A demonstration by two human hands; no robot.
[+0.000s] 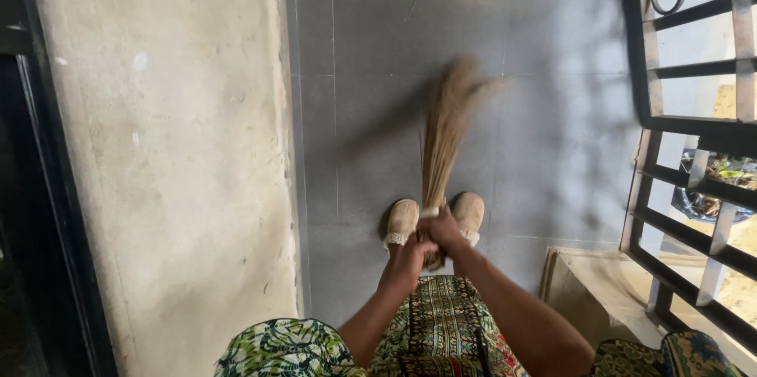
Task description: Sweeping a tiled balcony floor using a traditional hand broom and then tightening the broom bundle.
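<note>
A short straw hand broom (446,126) points away from me over the grey tiled floor (378,46), its bristle tips blurred. My right hand (444,229) is closed around the bound handle end. My left hand (410,257) grips the handle just below and left of it, the two hands touching. Beneath the hands are my feet in beige slippers (402,222). My patterned green and dark skirt shows at the bottom.
A rough beige plastered wall (173,156) runs along the left, with a dark door frame at the far left. A black metal grille (694,132) stands on the right above a low concrete step (599,282).
</note>
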